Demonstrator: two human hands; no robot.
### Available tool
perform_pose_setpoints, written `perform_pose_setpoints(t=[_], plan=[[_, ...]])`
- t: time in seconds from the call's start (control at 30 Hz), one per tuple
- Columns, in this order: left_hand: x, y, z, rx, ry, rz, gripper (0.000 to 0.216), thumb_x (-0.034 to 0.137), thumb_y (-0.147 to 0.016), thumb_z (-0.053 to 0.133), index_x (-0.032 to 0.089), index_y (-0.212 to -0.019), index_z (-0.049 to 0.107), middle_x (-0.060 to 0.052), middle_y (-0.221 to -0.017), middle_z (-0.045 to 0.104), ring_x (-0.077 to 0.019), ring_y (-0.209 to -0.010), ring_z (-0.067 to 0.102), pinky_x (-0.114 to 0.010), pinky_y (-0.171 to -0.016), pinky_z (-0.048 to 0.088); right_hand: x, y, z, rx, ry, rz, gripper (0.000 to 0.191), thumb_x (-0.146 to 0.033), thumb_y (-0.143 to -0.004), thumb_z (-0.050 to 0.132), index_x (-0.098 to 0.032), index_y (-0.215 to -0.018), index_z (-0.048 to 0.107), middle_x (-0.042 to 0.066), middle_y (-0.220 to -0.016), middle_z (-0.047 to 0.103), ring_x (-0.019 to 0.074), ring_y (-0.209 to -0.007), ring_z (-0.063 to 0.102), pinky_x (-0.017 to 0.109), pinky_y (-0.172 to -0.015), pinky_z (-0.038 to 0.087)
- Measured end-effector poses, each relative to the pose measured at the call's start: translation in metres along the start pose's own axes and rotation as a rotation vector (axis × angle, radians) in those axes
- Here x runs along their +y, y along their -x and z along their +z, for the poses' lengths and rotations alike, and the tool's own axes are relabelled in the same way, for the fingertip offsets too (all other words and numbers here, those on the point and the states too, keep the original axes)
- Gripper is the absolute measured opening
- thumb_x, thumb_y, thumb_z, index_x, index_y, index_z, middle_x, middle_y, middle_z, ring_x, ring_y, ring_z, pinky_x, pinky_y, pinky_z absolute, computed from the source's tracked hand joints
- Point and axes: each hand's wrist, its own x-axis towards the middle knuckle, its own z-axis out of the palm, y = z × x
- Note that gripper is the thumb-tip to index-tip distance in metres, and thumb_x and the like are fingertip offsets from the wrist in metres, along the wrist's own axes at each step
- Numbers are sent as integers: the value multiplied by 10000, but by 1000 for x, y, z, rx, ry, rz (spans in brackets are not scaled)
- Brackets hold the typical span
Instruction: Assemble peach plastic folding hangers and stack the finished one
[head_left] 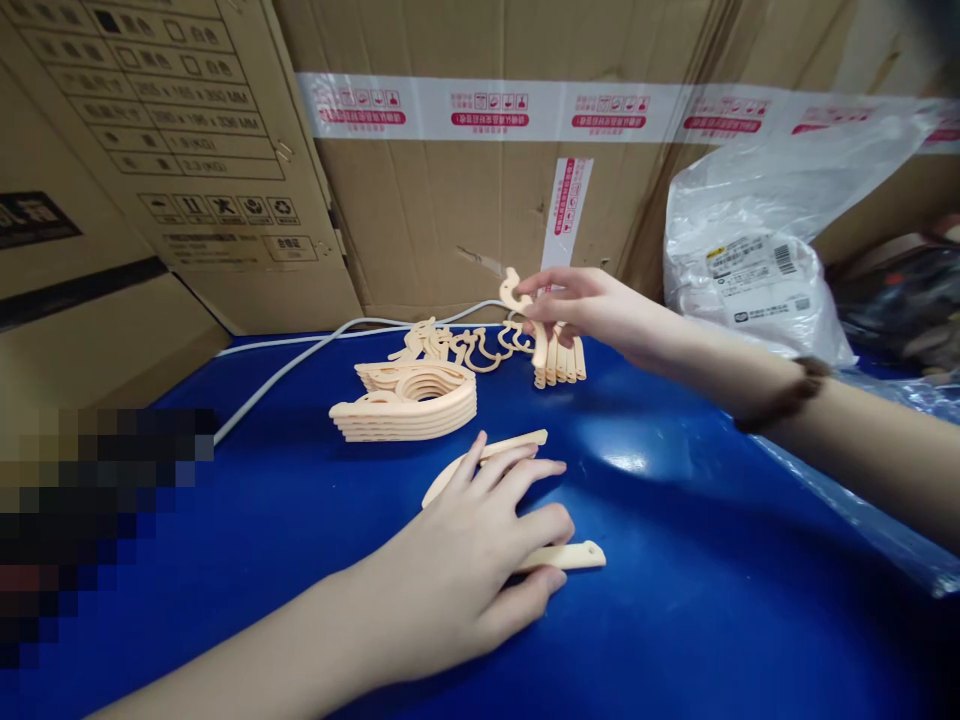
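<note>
A cream plastic hanger piece (574, 555) lies on the blue table under my left hand (487, 530). The thumb and index finger close around its near arm, while the other fingers stretch over its far arm. My right hand (566, 305) is raised at the back, pinching a cream hanger hook (511, 292) between thumb and fingers. Just below it stand several narrow cream strips (562, 358) in a row. To their left is a loose pile of cream hooks (435, 342). A neat stack of curved hanger pieces (409, 420) sits in front of that pile.
Cardboard boxes (450, 210) wall off the back and left of the blue table (675, 620). A white cable (289, 375) runs along the rear. On the right are a clear plastic bag (750, 250) with a label and more plastic wrap (862, 500).
</note>
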Motion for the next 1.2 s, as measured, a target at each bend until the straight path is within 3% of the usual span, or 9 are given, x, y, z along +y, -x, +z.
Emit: perform_pose_setpoints(t=[0.07,0.17,0.3,0.37,0.47,0.63,0.83,1.03,1.2], plan=[[-1,-1,0,-2,9,0,128,251,-929,493,267,-1028,572,-22,-1401,443,-242,-1431,200,-603,-1160,154,8,28,-7,9,-178,37,420,-169,-854,582,-156,-1259,473,50,-880,659,156,-755,606,233,-577,440],[-2,-2,0,1,3,4,133,245,-933,486,272,-1029,575,-19,-1390,456,-233,-1427,215,-597,-1161,164,25,67,-9,-32,-302,119,424,-158,-868,541,-183,-1282,451,25,-891,631,156,-833,608,267,-734,478],[-3,-5,0,12,-5,-9,115,243,-942,468,259,-997,568,-26,-1416,433,-227,-1436,200,-571,-1163,200,40,99,-4,-114,-408,206,247,-203,-910,413,-187,-1150,468,-35,-684,452,123,-579,461,249,-555,434],[-4,-5,1,7,-10,-11,104,235,-945,460,252,-979,556,-24,-1424,425,-220,-1438,193,-561,-1165,207,39,107,-2,-136,-296,193,169,-331,-953,426,-186,-993,503,-41,-682,386,109,-557,386,221,-488,363],[-5,-5,1,20,-15,-9,103,246,-963,428,240,-967,530,-29,-1426,421,-201,-1437,190,-542,-1176,193,32,113,0,-201,29,44,268,-441,-932,530,-189,-845,506,-41,-686,412,109,-581,375,226,-498,297],[-5,-5,0,87,-5,-3,121,275,-985,396,228,-1042,492,-58,-1453,378,-198,-1434,200,-509,-1178,226,26,118,3,-286,403,-169,371,-384,-1034,286,-196,-751,435,-12,-666,491,134,-577,434,272,-584,313],[-6,-7,0,181,35,-26,94,271,-976,416,207,-963,483,-99,-1406,420,-233,-1413,270,-473,-1123,349,24,124,5,-369,396,-145,353,-336,-1036,249,-196,-813,483,10,-703,549,150,-597,490,281,-593,330],[-9,-7,2,210,84,-25,81,267,-984,405,216,-950,457,-93,-1405,413,-224,-1396,296,-485,-1151,291,19,130,9,-360,363,-143,298,-300,-1023,275,-192,-865,504,-29,-605,480,128,-488,425,278,-514,277],[-8,-7,2,183,72,-39,85,275,-993,387,231,-1027,451,-76,-1414,391,-200,-1417,239,-485,-1169,254,19,132,11,-369,345,-179,281,-287,-1017,300,-175,-915,537,-11,-656,533,125,-516,468,274,-530,295]])
